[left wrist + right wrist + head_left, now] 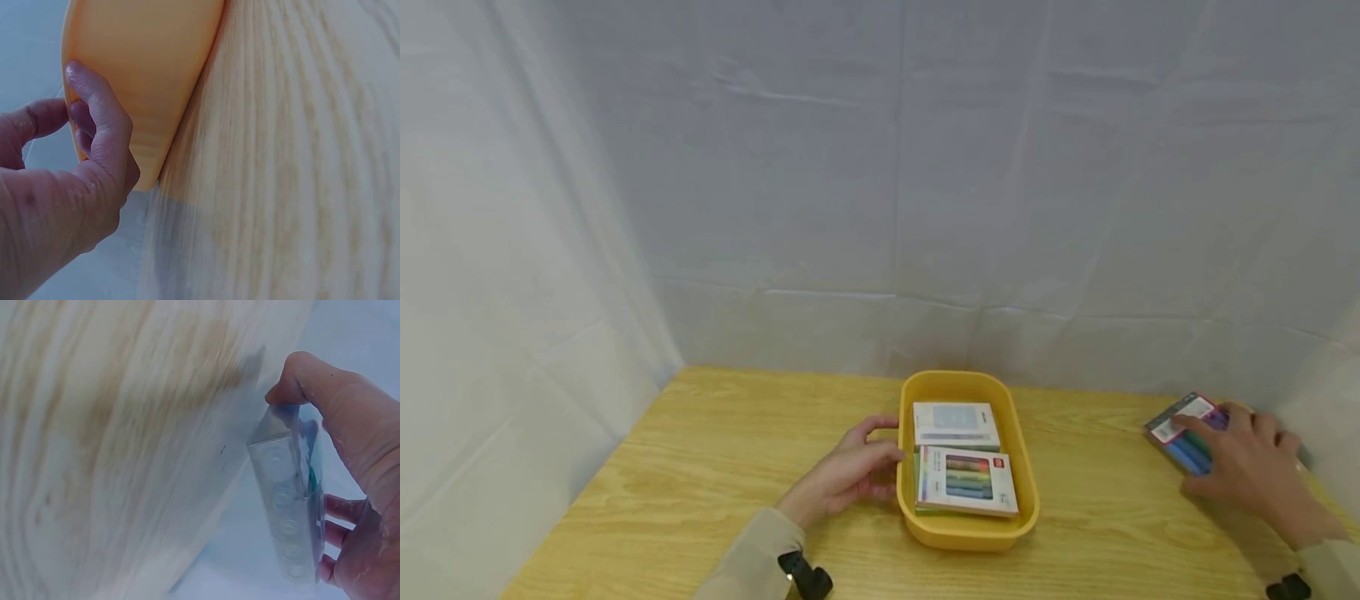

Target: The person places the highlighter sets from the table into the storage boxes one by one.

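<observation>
A yellow plastic basket (pixel 964 540) stands on the wooden table in the middle of the head view. Inside it lie a white box (pixel 955 425) and, nearer, a white box with a window showing coloured sticks (pixel 967 482). My left hand (pixel 850 467) holds the basket's left rim, its fingers bent at the edge in the left wrist view. Far to the right, my right hand (pixel 1255 462) grips a clear plastic pack of coloured markers (pixel 1186 446) by its edges. In the right wrist view the pack (pixel 287 506) shows its end with several round marker ends, thumb at one corner.
The wooden table (pixel 760 417) ends at a white cloth (pixel 880 192) hanging behind it, with more cloth at both sides. A stretch of tabletop lies between the basket and the marker pack. Something green shows under the nearer box.
</observation>
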### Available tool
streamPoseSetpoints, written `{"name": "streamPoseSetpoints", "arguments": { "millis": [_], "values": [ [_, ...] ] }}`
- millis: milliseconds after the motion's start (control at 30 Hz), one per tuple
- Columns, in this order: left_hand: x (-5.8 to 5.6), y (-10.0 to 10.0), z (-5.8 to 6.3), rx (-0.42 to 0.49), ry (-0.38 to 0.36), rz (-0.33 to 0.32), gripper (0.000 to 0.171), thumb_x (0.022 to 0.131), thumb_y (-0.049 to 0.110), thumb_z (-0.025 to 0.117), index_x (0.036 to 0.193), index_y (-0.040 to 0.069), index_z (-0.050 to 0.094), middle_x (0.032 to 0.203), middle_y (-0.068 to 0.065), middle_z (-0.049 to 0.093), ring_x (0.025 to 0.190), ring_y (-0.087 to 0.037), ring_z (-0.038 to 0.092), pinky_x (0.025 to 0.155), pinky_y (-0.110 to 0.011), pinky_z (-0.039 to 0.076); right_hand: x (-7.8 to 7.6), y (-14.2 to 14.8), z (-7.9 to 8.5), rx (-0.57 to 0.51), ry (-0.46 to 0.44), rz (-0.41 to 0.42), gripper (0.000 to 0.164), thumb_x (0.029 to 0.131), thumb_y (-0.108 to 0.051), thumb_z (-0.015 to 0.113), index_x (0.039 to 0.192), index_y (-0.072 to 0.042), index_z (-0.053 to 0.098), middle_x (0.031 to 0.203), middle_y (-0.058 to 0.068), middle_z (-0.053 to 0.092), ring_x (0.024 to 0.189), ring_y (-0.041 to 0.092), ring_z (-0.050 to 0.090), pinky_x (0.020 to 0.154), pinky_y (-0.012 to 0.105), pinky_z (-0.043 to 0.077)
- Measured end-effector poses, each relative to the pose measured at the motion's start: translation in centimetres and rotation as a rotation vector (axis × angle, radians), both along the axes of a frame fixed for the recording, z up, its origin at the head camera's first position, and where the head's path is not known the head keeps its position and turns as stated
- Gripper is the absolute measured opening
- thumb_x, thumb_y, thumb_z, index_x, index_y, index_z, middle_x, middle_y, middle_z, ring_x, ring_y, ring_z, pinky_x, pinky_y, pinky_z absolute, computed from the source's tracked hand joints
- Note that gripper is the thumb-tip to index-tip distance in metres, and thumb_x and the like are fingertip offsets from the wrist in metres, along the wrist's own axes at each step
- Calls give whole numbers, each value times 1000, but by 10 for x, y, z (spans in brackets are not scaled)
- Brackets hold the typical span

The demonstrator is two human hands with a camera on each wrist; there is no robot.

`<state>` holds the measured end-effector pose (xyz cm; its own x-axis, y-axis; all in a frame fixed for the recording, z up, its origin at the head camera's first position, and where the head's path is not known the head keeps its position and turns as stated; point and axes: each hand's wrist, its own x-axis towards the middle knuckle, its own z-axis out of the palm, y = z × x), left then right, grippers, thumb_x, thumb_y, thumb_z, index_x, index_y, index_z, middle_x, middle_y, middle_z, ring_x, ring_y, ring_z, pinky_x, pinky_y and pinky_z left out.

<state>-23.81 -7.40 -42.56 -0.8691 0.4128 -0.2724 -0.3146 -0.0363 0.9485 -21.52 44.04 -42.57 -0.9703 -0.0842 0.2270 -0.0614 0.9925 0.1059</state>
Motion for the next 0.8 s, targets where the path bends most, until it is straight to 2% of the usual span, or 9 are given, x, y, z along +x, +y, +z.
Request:
{"name": "streamPoseSetpoints", "arguments": {
  "millis": [167,367,533,567,600,667,733,767,800],
  "values": [
    [0,0,0,-4,-5,5,61,95,12,60,150,9,34,126,-16,65,97,-18,64,68,-29,60,3,-6,-3,20,94,39,87,54,-49,92,128,-15,63,129,47,40,97,68,38,62,71,35],
    [1,-1,0,-11,-5,10,61,95,12,60,150,9,34,125,-15,65,98,-18,64,70,-31,60,5,-11,-1,84,249,107,89,44,-48,97,122,-18,66,128,43,42,96,68,42,67,76,36],
    [1,-1,1,-10,-4,11,61,94,13,61,150,9,34,128,-16,65,100,-19,64,71,-31,60,7,-16,6,125,380,192,85,44,-39,96,121,-19,66,129,41,43,95,66,46,71,76,38],
    [1,-1,1,-11,-4,11,62,94,13,61,150,9,34,128,-16,64,100,-19,64,71,-31,60,8,-17,8,118,398,212,82,51,-52,93,121,-19,65,130,41,42,95,66,46,71,76,37],
    [1,-1,1,-10,-5,11,62,94,13,61,150,9,34,128,-16,64,100,-19,64,71,-31,60,8,-19,9,105,416,235,79,60,-64,85,122,-19,64,131,41,41,95,66,45,71,76,35],
    [1,-1,1,-12,-4,10,62,94,13,61,150,9,34,127,-16,65,99,-19,64,71,-31,60,10,-23,13,75,444,275,78,77,-84,57,123,-20,62,133,40,39,97,66,42,72,75,32],
    [1,-2,1,-15,-5,10,62,94,13,61,150,10,34,126,-15,65,99,-19,64,70,-31,60,12,-29,17,51,490,326,81,88,-83,23,126,-21,60,136,40,38,100,65,39,71,73,29],
    [1,-2,1,-17,-5,10,62,95,13,61,150,10,34,126,-15,65,99,-19,64,70,-31,60,12,-32,20,43,514,350,87,89,-78,6,127,-21,59,137,41,38,101,65,37,71,72,28],
    [1,-2,1,-18,-5,9,62,95,13,61,151,10,34,126,-15,65,99,-19,64,70,-31,60,13,-35,22,39,537,372,82,91,-76,10,129,-21,58,138,41,38,102,64,35,71,71,27]
  ]
}}
